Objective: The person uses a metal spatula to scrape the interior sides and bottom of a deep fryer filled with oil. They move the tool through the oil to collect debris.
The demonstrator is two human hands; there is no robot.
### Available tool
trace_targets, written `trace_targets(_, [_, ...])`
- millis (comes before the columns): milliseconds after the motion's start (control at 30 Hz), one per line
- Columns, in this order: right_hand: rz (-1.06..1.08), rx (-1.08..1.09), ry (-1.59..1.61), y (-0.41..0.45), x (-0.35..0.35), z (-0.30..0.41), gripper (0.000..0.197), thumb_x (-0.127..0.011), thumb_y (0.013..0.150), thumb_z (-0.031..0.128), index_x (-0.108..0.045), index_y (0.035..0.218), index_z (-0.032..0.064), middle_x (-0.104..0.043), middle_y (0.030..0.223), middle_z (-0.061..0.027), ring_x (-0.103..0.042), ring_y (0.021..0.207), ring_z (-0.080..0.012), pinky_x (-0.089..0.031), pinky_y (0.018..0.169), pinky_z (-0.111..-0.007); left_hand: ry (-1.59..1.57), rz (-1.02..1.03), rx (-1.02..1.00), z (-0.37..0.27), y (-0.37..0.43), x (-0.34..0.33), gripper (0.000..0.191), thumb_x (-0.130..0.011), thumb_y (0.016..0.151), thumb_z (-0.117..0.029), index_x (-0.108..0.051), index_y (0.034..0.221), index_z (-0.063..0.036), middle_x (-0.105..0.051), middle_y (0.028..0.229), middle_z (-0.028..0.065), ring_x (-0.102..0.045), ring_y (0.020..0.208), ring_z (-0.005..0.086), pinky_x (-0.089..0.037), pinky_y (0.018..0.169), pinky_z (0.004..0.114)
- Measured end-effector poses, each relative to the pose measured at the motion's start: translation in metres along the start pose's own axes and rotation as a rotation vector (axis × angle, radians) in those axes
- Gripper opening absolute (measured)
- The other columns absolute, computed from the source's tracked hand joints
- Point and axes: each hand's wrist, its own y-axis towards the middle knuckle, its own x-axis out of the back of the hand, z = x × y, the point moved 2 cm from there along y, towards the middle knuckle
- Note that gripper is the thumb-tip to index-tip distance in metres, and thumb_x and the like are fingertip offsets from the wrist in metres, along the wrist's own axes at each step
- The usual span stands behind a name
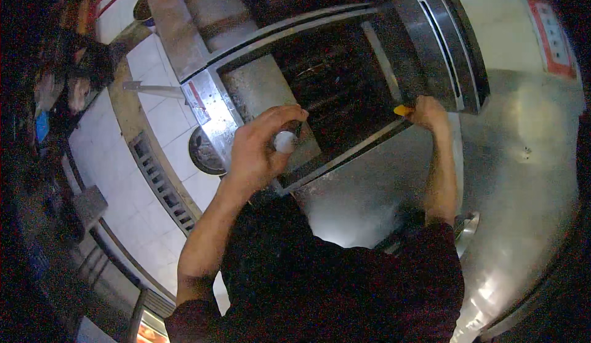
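Note:
My left hand (258, 144) grips a dark cylindrical container with a rounded whitish top (285, 142), possibly a bottle. It hangs over a worn metal plate (258, 84) set in the left part of a steel-framed cooking unit (219, 98). To the right of that plate is a dark recessed section (332, 75), its details too dim to make out. My right hand (430, 113) is closed around a small yellow object (403, 110) near the unit's front right corner. The rest of the yellow object is hidden in my fist.
Left of the unit, a round black container (205, 151) stands on the white tiled floor (152, 93). A slotted drain grate (159, 181) runs along the floor. Stainless panels (512, 167) line the right side. A red-bordered sign (551, 38) hangs on the wall.

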Motion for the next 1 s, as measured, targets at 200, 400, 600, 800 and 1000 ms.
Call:
trace_targets(200, [-0.072,0.024,0.015,0.036,-0.021,0.015,0.04,-0.057,0.06,0.037,-0.053,0.076,0.0004,-0.054,0.075,-0.0151,-0.053,0.069,-0.0286,-0.043,0.06,-0.036,0.0,-0.027,-0.003,-0.009,0.004,0.011,0.036,-0.052,0.051,0.009,-0.051,0.085,-0.0021,-0.053,0.089,0.0103,-0.05,0.088,0.0228,-0.04,0.074,0.028])
trace_targets(400, [-0.198,0.151,-0.188,0.121,-0.09,0.036,0.038,-0.057,0.06,0.035,-0.052,0.077,0.0025,-0.053,0.075,-0.0118,-0.053,0.065,-0.0274,-0.043,0.056,-0.035,-0.044,-0.164,0.004,-0.014,0.004,0.027,0.027,-0.055,0.056,0.006,-0.052,0.081,-0.001,-0.054,0.086,0.0114,-0.05,0.087,0.0233,-0.039,0.075,0.03])
trace_targets(600, [-0.241,0.341,-0.222,0.161,-0.13,0.058,0.026,-0.052,0.063,0.025,-0.05,0.077,0.0039,-0.053,0.076,-0.0117,-0.051,0.068,-0.0259,-0.041,0.06,-0.035,-0.107,-0.206,-0.007,-0.015,-0.005,0.04,0.028,-0.059,0.055,0.002,-0.052,0.082,-0.0009,-0.054,0.086,0.0116,-0.051,0.086,0.0229,-0.039,0.076,0.03])
trace_targets(800, [-0.096,0.296,-0.027,0.151,-0.115,0.082,0.025,-0.05,0.065,0.025,-0.049,0.076,0.002,-0.052,0.073,-0.0144,-0.05,0.071,-0.0274,-0.041,0.063,-0.036,-0.038,-0.206,0.011,-0.017,-0.005,0.038,0.03,-0.061,0.054,0.0,-0.052,0.083,-0.0013,-0.054,0.087,0.0106,-0.051,0.086,0.0224,-0.039,0.076,0.029])
trace_targets(1000, [-0.105,0.444,-0.019,0.143,-0.114,0.115,0.031,-0.049,0.066,0.029,-0.048,0.076,0.0005,-0.051,0.069,-0.0156,-0.049,0.07,-0.0293,-0.041,0.063,-0.036,-0.041,-0.163,0.033,-0.008,0.003,0.032,0.033,-0.062,0.052,-0.001,-0.052,0.083,-0.0018,-0.054,0.087,0.01,-0.051,0.087,0.0223,-0.039,0.076,0.029])
